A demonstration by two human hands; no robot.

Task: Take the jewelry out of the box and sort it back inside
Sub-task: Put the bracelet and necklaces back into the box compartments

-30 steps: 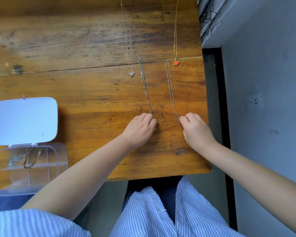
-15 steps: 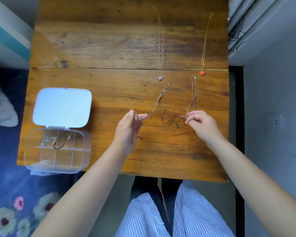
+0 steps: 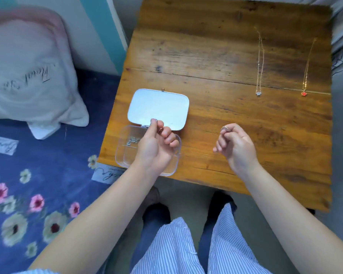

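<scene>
The clear plastic box [image 3: 125,155] sits at the near left edge of the wooden tabletop [image 3: 216,56], its white lid [image 3: 158,105] folded open and lying flat behind it. One small silver piece [image 3: 132,141] lies in a rear compartment on the left side; its type cannot be made out.

The left hand [image 3: 154,145] is raised above the box, covering much of it. Thumb and forefinger are pinched together on a small gathered item [image 3: 159,129], largely hidden by the fingers; the remaining fingers are curled in.

The right hand [image 3: 236,147] is held over bare tabletop to the right of the box, well apart from it. Its fingers are curled closed around a bunched silver chain [image 3: 225,128], which shows at the fingertips.

Two necklaces lie stretched out on the far right of the tabletop, side by side and apart: one silver necklace [image 3: 259,62] with a pale pendant, and one gold necklace [image 3: 307,70] with a red pendant nearer the right edge.

A pillow [image 3: 28,66] rests on a blue floral bedcover [image 3: 18,194] to the left of the tabletop.
</scene>
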